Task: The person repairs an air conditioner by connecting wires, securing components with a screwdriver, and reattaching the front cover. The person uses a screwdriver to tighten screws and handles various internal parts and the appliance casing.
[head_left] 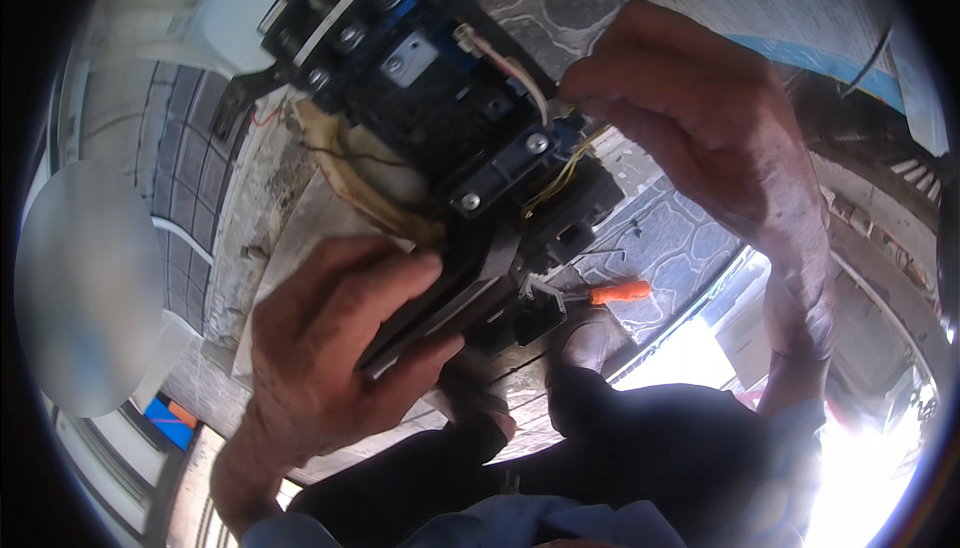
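A black plastic device (pixel 450 108) with screws, a small metal plate (pixel 405 60), white and yellow wires fills the upper middle, tilted at an angle. My left hand (pixel 340 358) is closed on its lower black part (pixel 462 283), beside a stained tan strip (pixel 355 183). My right hand (pixel 700 118) is closed at the device's upper right edge, fingertips bent at the wiring there; exactly what they pinch is partly hidden. Below the device lies a screwdriver (pixel 618 293) with an orange handle.
Stone-patterned flooring (pixel 570 3) shows behind. A pale board (pixel 705 18) is at upper right, grey tiles (pixel 185 158) at left. My legs and feet (pixel 585 348) are below. A blue object (pixel 170 426) lies at lower left. A blurred oval covers part of the left side.
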The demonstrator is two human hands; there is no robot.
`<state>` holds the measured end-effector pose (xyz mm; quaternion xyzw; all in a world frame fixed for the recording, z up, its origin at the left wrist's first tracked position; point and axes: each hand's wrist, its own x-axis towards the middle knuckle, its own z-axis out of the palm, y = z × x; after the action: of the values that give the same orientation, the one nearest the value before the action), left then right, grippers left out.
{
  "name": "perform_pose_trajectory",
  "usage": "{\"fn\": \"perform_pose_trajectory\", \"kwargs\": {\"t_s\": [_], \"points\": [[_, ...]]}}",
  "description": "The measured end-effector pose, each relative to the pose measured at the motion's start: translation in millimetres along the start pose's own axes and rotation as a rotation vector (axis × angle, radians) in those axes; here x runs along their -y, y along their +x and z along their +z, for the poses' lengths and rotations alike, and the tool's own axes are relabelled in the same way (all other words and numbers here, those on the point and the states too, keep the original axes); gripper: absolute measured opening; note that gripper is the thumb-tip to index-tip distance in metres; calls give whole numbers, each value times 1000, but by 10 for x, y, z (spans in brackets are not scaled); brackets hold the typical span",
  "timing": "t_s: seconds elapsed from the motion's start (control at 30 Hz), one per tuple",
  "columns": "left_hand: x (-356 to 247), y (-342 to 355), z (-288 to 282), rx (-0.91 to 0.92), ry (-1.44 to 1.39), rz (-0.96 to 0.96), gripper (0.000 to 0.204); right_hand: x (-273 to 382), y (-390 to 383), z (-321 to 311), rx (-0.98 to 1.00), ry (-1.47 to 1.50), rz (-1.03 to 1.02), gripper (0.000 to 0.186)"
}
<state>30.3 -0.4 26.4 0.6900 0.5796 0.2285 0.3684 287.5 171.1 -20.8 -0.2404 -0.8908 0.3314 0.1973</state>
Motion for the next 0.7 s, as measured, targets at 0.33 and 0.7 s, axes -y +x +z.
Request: {"fn": "perform_pose_trajectory", "kwargs": {"t_s": [0.33,0.7], "points": [[73,21,44,62,27,33,46,13,-27,-87,-46,-19,57,13],[81,64,125,70,-17,73,48,-5,151,-148,-33,-28,-15,14]]}}
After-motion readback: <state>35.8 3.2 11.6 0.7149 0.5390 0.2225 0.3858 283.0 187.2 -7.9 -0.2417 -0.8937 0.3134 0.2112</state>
